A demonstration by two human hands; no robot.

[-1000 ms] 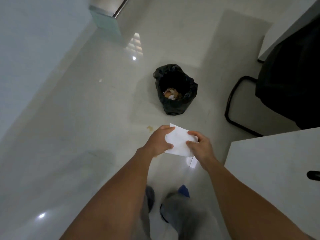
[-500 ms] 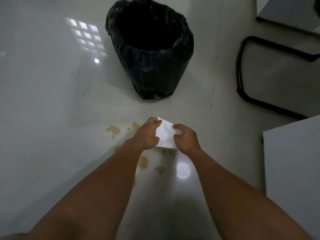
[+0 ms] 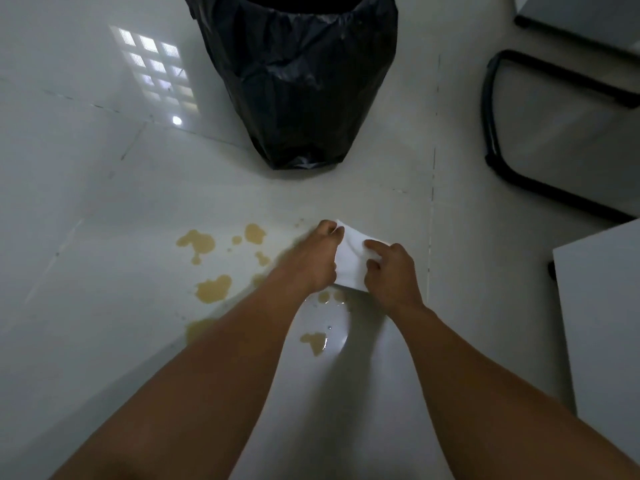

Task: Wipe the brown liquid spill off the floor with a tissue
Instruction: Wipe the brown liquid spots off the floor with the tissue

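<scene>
A brown liquid spill lies in several puddles and drops on the glossy white floor, left of and under my arms. I hold a folded white tissue between both hands, low over the right edge of the spill. My left hand pinches its left side and my right hand grips its right side. Whether the tissue touches the floor cannot be told. Some puddles are partly hidden by my left forearm.
A bin lined with a black bag stands just beyond the spill. A black tubular chair base sits to the right. A white cabinet or desk corner juts in at the right edge.
The view has dropped much closer to the floor, so the bin and the spill loom larger. Both hands have lowered with the tissue toward the spill and have folded it smaller.
</scene>
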